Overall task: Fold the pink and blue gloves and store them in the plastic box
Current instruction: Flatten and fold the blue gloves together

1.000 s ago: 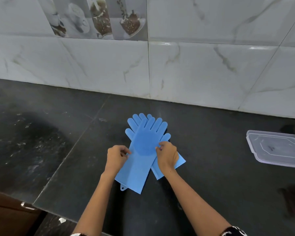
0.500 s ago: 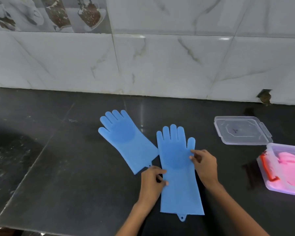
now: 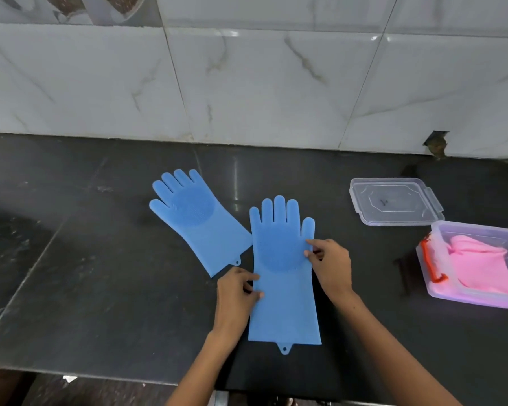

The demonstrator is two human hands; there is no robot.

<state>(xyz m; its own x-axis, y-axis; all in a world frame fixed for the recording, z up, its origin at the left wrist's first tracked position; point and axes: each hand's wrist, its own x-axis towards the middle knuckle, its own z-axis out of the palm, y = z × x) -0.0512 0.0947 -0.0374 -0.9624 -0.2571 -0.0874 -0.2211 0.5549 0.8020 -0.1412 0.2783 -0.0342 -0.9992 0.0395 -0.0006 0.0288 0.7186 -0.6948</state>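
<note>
Two blue rubber gloves lie flat, palm side up, on the black counter. The near blue glove points away from me, its cuff toward the front edge. My left hand pinches its left edge at the wrist, and my right hand pinches its right edge below the thumb. The other blue glove lies untouched to the left, angled slightly. At the right a clear plastic box holds folded pink gloves.
The box's clear lid lies on the counter behind the box. An orange clip sits on the box's left end. A marble-tiled wall rises behind the black counter, whose front edge runs near my arms.
One second ago the two blue gloves lay stacked under both hands. One glove has since been drawn off to the right and laid straight; my view has swung right, showing the box.
</note>
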